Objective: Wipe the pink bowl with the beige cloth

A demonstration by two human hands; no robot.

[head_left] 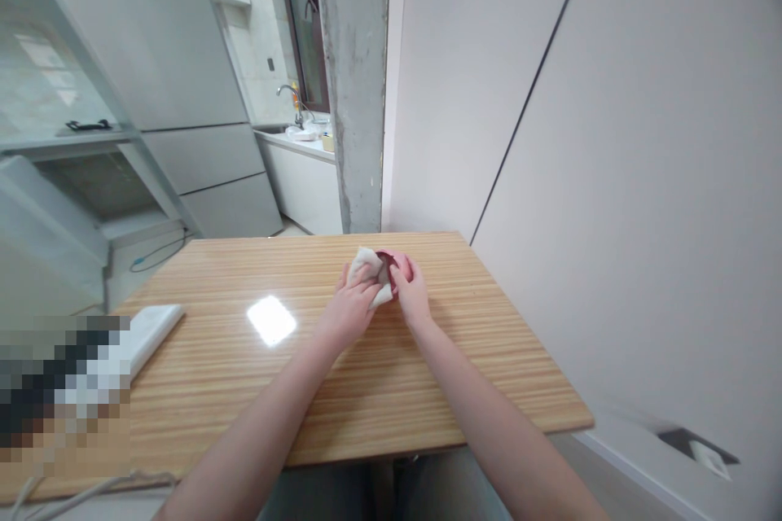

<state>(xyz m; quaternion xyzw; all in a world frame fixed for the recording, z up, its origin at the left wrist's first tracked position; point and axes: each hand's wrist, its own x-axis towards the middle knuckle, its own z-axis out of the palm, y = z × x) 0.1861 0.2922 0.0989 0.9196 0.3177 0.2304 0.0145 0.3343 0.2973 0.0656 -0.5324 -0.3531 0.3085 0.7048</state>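
A pink object (391,262) is mostly hidden behind the white cloth (366,270) and fingers.

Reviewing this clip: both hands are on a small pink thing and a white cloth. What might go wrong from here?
1. The pink thing is mostly hidden by the right hand and the white cloth, so the grip looks hard to judge; it might slip onto the table.
2. The left hand pressing the cloth could push it out of the right hand.
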